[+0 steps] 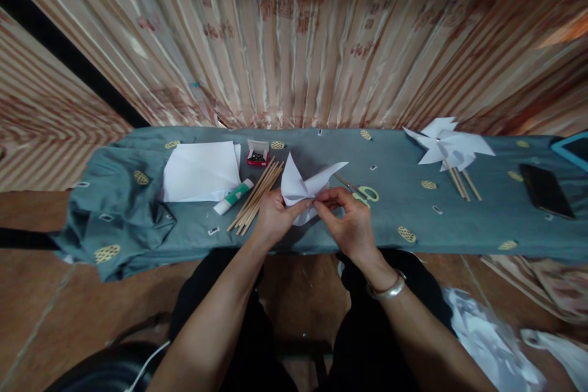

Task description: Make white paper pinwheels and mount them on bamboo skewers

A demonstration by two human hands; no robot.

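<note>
We see the left hand (274, 215) and the right hand (350, 220) both pinching a folded white paper shape (303, 187) just above the bench (413, 220) with the blue-grey cloth. A bunch of thin wooden sticks (256, 197) lies just beside the left hand.

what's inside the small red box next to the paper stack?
The red box sits open on the cloth, flap up. Inside shows a dark, blurred mass; what it is cannot be told, and the bottom is covered.
</note>
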